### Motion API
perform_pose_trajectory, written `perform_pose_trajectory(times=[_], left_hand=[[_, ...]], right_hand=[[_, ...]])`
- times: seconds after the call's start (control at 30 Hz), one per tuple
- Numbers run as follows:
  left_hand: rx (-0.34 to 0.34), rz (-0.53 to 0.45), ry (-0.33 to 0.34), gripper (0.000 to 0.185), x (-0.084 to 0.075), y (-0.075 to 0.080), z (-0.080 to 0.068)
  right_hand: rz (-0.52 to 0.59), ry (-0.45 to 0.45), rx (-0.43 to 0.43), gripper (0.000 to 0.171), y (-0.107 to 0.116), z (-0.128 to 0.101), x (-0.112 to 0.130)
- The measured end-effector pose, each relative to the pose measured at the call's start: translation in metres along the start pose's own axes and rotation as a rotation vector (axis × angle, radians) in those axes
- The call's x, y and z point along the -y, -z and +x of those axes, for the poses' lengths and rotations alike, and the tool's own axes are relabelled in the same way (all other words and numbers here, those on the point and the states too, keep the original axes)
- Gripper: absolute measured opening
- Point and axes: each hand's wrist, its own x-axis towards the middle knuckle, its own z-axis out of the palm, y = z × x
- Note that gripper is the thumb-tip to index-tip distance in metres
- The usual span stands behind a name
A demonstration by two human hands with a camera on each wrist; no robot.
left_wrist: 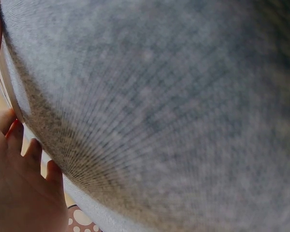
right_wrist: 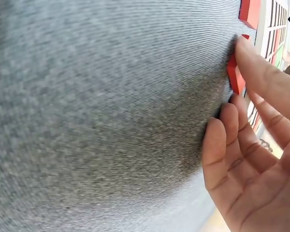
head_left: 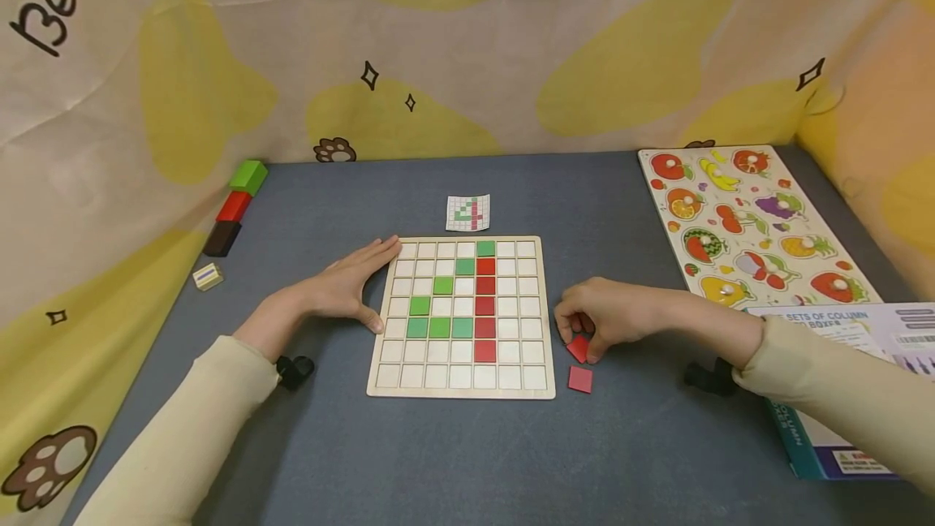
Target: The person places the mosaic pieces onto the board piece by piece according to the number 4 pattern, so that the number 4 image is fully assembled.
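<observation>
A wooden grid board [head_left: 382, 364] lies in the middle of the grey mat, with green and red tiles set in it in the shape of a 4. My left hand [head_left: 365, 284] rests flat against the board's left edge, fingers straight; the left wrist view shows that hand [left_wrist: 19, 183] low at the left beside a sliver of the board [left_wrist: 9, 92]. Just right of the board, my right hand [head_left: 584, 333] pinches a red tile [head_left: 578, 347] tilted up off the mat. In the right wrist view the fingers [right_wrist: 253, 63] press on that red tile [right_wrist: 233, 72].
A second red tile [head_left: 580, 379] lies flat below the held one. A small pattern card [head_left: 467, 212] sits behind the board. Green [head_left: 248, 176], red [head_left: 234, 205] and black [head_left: 221, 238] blocks line the left wall. A fruit puzzle [head_left: 752, 226] and a box [head_left: 862, 396] are at the right.
</observation>
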Motion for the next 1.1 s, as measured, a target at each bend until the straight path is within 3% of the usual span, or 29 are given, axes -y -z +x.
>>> perform_pose_trajectory(times=[0.13, 0.3, 0.47, 0.63, 0.83, 1.1], left_hand=[[0.008, -0.001, 0.002, 0.131, 0.0, 0.0, 0.0], [0.014, 0.001, 0.004, 0.131, 0.0, -0.001, 0.001], [0.015, -0.005, -0.001, 0.131, 0.001, 0.0, 0.0], [0.013, -0.004, -0.006, 0.131, 0.001, 0.0, 0.0], [0.013, -0.001, -0.007, 0.131, 0.001, -0.001, 0.001], [0.007, 0.007, 0.0, 0.131, 0.001, 0.0, 0.0]], right_hand=[[0.0, -0.033, -0.024, 0.03, 0.002, 0.003, 0.002], [0.053, -0.055, -0.137, 0.025, 0.006, 0.009, 0.008], [0.193, -0.029, -0.24, 0.017, 0.0, 0.025, 0.029], [0.257, 0.022, -0.247, 0.011, -0.015, 0.046, 0.054], [0.235, 0.025, -0.256, 0.016, -0.034, 0.057, 0.071], [0.104, 0.066, -0.29, 0.017, -0.044, 0.058, 0.077]])
